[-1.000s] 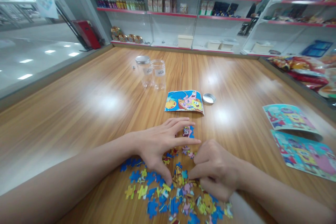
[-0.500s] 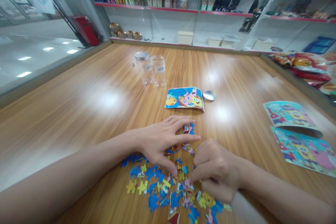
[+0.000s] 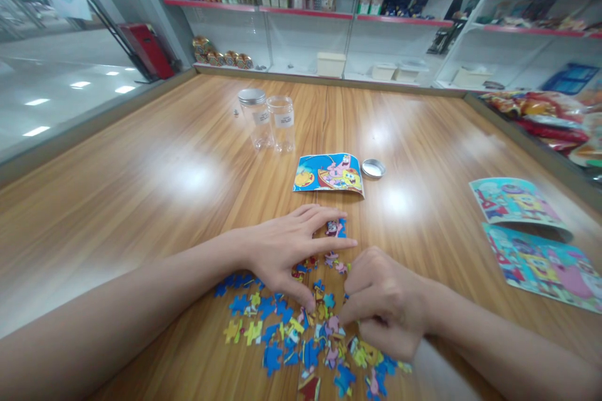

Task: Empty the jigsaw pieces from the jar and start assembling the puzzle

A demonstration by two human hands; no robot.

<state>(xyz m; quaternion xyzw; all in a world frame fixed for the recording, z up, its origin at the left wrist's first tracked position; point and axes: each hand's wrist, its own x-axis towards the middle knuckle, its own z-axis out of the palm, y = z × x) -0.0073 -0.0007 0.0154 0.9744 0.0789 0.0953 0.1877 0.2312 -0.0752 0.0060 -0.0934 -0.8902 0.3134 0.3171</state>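
A scatter of small blue, yellow and pink puzzle pieces (image 3: 301, 338) lies on the wooden table (image 3: 164, 175) near its front edge. My left hand (image 3: 291, 247) rests over the top of the pile with fingers spread flat, its fingertips beside a small joined cluster of pieces (image 3: 335, 227). My right hand (image 3: 385, 304) is curled at the right of the pile, its fingertips pinched down among the pieces; whether it holds one is hidden.
A printed cartoon picture card (image 3: 329, 174) lies beyond the pile, a metal lid (image 3: 374, 168) right of it. Two clear jars (image 3: 267, 119) stand further back, one capped. Two more picture sheets (image 3: 531, 238) lie at the right. Store shelves line the far wall.
The view has tilted slightly, so the table shifts up in frame. Both hands stay over the pile; my left thumb has drawn in a little.
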